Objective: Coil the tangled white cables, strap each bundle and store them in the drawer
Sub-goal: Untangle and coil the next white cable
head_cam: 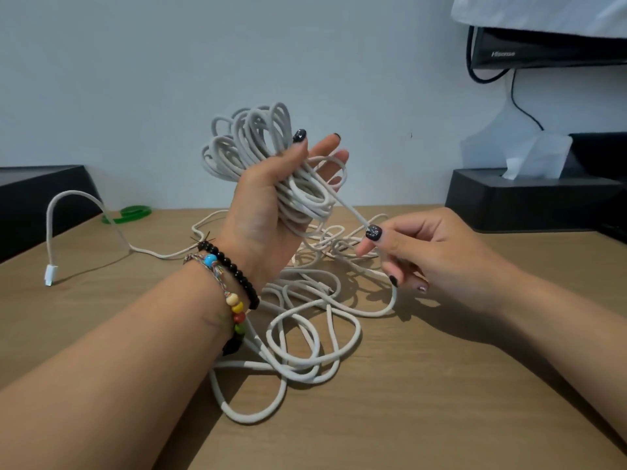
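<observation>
Cable handling notes. White braided cable, soft and limp, light; loops sag under their own weight and hold no shape unless pinned.

Left hand (271,198) raised above the table (475,385), palm toward camera, fingers mostly straight; thumb presses a coil (258,147) of many turns against the palm. The turns fan out loosely above the hand, so the bundle will likely spring apart if thumb pressure drops.

Right hand (424,252) lower and to the right, thumb and forefinger pinching the running strand (346,206) just below the coil; other fingers curled.

Remaining tangled cable (305,327) lies on the table under both hands, overlapping loops crossing each other. Whether this is one cable or several, cannot tell from this view. One free end with a white plug (51,274) rests at far left, arched up off the surface.

Judgement: braid offers fair grip, not slippery; feed strand through a light pinch, keep tension low so crossings below do not tighten into knots. Best hold for strapping: mid-coil where the thumb sits.

Green strap (130,213), probably the tie, lies at the table's back left. No drawer in view.
</observation>
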Demonstrator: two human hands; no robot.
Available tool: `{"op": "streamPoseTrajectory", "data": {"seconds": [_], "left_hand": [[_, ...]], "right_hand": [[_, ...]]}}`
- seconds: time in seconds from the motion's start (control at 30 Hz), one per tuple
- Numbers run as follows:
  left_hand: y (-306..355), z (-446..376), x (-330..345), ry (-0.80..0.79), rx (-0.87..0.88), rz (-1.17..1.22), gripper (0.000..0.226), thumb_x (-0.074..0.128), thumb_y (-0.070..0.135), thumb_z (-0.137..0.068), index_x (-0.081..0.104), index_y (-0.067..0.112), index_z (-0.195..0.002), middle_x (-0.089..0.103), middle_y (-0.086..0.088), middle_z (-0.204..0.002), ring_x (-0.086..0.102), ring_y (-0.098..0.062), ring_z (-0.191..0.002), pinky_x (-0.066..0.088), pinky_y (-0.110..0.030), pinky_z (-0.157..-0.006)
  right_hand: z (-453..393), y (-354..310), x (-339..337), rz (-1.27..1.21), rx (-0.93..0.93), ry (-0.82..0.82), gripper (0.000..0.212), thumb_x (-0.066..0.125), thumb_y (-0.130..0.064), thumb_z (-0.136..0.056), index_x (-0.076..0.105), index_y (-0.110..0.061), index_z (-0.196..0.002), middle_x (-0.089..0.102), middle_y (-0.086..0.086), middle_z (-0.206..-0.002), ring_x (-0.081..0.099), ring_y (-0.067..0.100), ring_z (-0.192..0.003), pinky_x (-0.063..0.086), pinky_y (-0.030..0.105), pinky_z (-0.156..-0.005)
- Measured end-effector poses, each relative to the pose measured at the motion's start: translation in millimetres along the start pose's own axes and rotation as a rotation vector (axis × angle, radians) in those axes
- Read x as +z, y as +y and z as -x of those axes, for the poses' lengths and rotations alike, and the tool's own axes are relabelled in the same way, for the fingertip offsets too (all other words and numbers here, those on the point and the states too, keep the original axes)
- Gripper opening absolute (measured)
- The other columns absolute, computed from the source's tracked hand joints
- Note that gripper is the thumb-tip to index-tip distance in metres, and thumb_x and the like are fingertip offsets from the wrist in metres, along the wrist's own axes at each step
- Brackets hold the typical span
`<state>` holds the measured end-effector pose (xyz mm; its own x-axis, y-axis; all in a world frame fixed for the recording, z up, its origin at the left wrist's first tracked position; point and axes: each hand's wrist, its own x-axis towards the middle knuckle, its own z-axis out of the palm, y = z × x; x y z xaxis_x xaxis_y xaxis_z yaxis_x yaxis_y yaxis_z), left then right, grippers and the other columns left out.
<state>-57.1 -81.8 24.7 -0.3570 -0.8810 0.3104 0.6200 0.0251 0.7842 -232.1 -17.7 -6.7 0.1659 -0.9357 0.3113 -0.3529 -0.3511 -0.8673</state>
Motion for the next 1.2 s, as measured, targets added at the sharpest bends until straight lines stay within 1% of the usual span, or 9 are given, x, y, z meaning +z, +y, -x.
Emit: {"op": "streamPoseTrajectory", "data": {"seconds": [0.13,0.27,0.47,0.53,0.67,0.8,0.87,0.97,1.2], "left_hand": [[8,-4,-5,0.143,0.026,0.117,0.054,0.047,0.009,-0.097,0.069,0.010,-0.048,0.068,-0.003,-0.065,0.073,-0.018,-0.085,0.057,-0.035,-0.090],[10,-3,-3,0.162,0.030,0.173,0.032,0.049,0.008,-0.094,0.060,0.007,-0.064,0.061,-0.001,-0.062,0.073,-0.018,-0.079,0.059,-0.028,-0.074],[6,5,0,0.004,-0.095,0.074,0.015,0.060,0.014,-0.070,0.060,0.011,-0.056,0.058,0.001,-0.061,0.069,-0.014,-0.065,0.055,-0.022,-0.063],[5,7,-3,-0.150,-0.202,-0.035,0.009,0.063,0.011,-0.069,0.061,0.010,-0.060,0.059,-0.002,-0.063,0.066,-0.017,-0.062,0.054,-0.023,-0.062],[-6,12,-2,-0.314,-0.286,-0.617,0.016,0.066,0.010,-0.066,0.066,-0.002,-0.077,0.067,-0.019,-0.073,0.064,-0.028,-0.065,0.052,-0.031,-0.062],[-15,16,6,-0.361,-0.112,-1.005,0.018,0.070,0.005,-0.067,0.070,0.002,-0.085,0.070,-0.017,-0.082,0.065,-0.022,-0.072,0.052,-0.037,-0.067],[-16,16,8,-0.382,-0.005,-1.071,0.015,0.071,0.002,-0.069,0.067,0.017,-0.069,0.065,0.002,-0.064,0.057,-0.006,-0.059,0.046,-0.021,-0.059],[-19,18,11,-0.384,0.067,-1.166,0.036,0.072,-0.002,-0.074,0.057,0.028,-0.062,0.057,0.021,-0.051,0.053,0.005,-0.047,0.036,-0.005,-0.049],[-21,14,7,-0.294,0.056,-1.219,0.023,0.072,0.007,-0.076,0.072,0.024,-0.092,0.072,0.012,-0.078,0.068,-0.002,-0.074,0.050,-0.017,-0.063]], "right_hand": [[-3,2,-7,0.012,-0.040,0.106,0.024,0.056,-0.021,-0.095,0.077,-0.014,-0.084,0.055,0.001,-0.051,0.041,0.010,-0.042,0.036,0.018,-0.043],[-3,7,-12,0.068,-0.028,0.184,0.021,0.061,-0.028,-0.087,0.077,-0.016,-0.081,0.056,-0.002,-0.050,0.045,0.010,-0.046,0.038,0.018,-0.045],[-6,12,-8,0.166,-0.010,0.130,0.015,0.065,-0.016,-0.090,0.079,-0.012,-0.085,0.060,-0.009,-0.049,0.050,0.001,-0.045,0.038,0.010,-0.046],[-8,12,-6,0.206,-0.021,0.115,0.011,0.069,-0.015,-0.088,0.079,-0.015,-0.084,0.066,-0.007,-0.055,0.054,0.001,-0.049,0.042,0.013,-0.049],[-10,19,-8,0.338,-0.036,0.132,0.008,0.077,-0.024,-0.080,0.079,-0.030,-0.077,0.072,0.001,-0.070,0.065,0.024,-0.066,0.052,0.041,-0.063],[-7,17,-14,0.220,-0.049,0.096,0.020,0.072,-0.037,-0.074,0.079,-0.022,-0.086,0.075,-0.001,-0.074,0.070,0.017,-0.070,0.057,0.032,-0.067],[-8,16,-16,0.121,-0.007,0.123,0.019,0.071,-0.026,-0.081,0.077,-0.009,-0.087,0.070,-0.001,-0.063,0.057,0.005,-0.049,0.046,0.017,-0.050],[-10,19,-17,-0.104,0.097,0.130,0.019,0.060,-0.011,-0.093,0.074,0.002,-0.091,0.063,0.005,-0.058,0.043,0.005,-0.040,0.034,0.015,-0.040],[-11,14,-15,-0.216,0.131,0.144,0.023,0.052,-0.007,-0.096,0.073,0.003,-0.097,0.066,0.006,-0.065,0.046,0.007,-0.046,0.034,0.015,-0.042]]}}
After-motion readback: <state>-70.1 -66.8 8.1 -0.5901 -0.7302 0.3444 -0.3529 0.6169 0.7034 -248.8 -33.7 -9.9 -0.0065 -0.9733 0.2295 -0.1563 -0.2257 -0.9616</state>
